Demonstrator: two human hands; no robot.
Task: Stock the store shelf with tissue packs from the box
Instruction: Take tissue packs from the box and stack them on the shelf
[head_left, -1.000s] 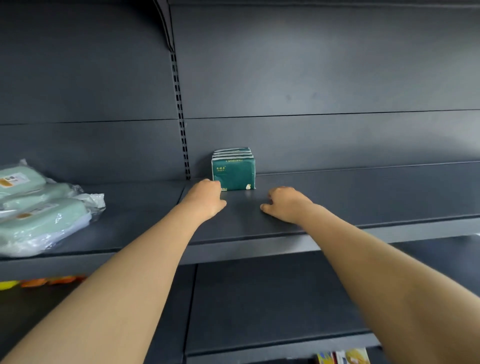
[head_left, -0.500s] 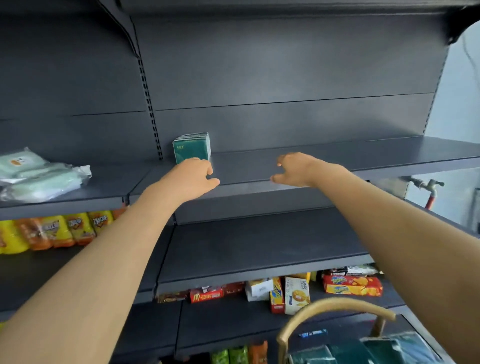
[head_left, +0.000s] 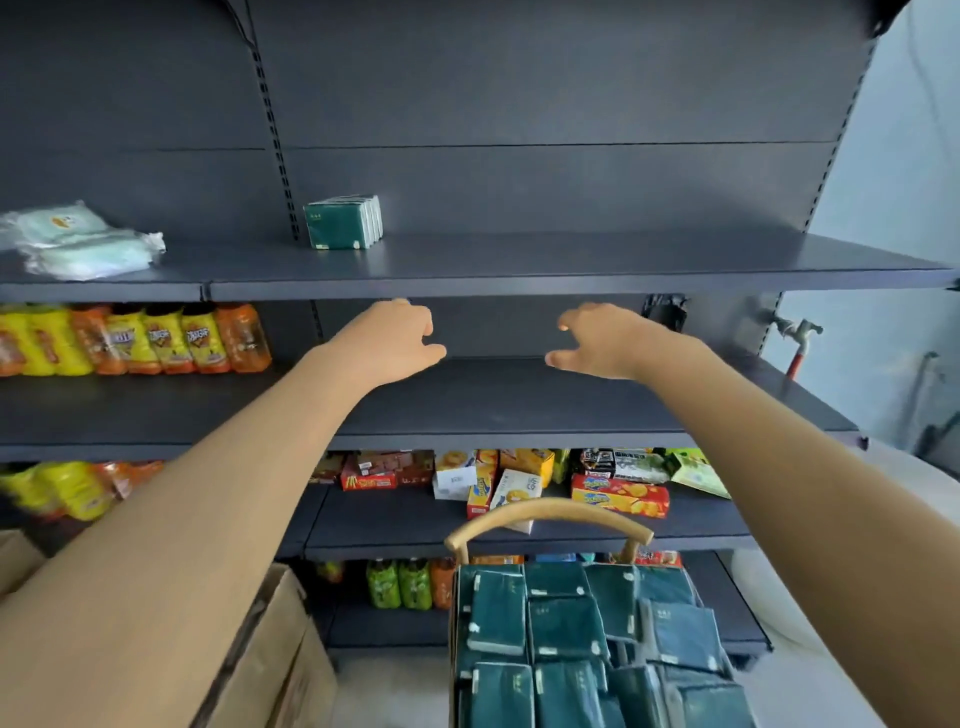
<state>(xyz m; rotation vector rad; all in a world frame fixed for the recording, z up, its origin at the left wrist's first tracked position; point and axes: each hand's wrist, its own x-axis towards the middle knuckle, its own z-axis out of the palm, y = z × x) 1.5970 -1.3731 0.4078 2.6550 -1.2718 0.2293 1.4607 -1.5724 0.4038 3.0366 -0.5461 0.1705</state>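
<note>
A small row of dark green tissue packs stands upright at the back left of the dark grey top shelf. Below it, my left hand and my right hand hover in the air in front of the shelf beneath, apart from each other, fingers loosely curled, holding nothing. At the bottom, a box with a curved wooden handle is filled with several dark green tissue packs.
Pale green wipe packs lie on the top shelf at left. Orange and yellow bottles fill the left of the second shelf. Snack boxes sit lower down. A cardboard carton stands at bottom left, a tap at right.
Both hands have drawn back from the top shelf and dropped below its edge. The view has tilted down, bringing the lower shelves and the box of tissue packs into sight.
</note>
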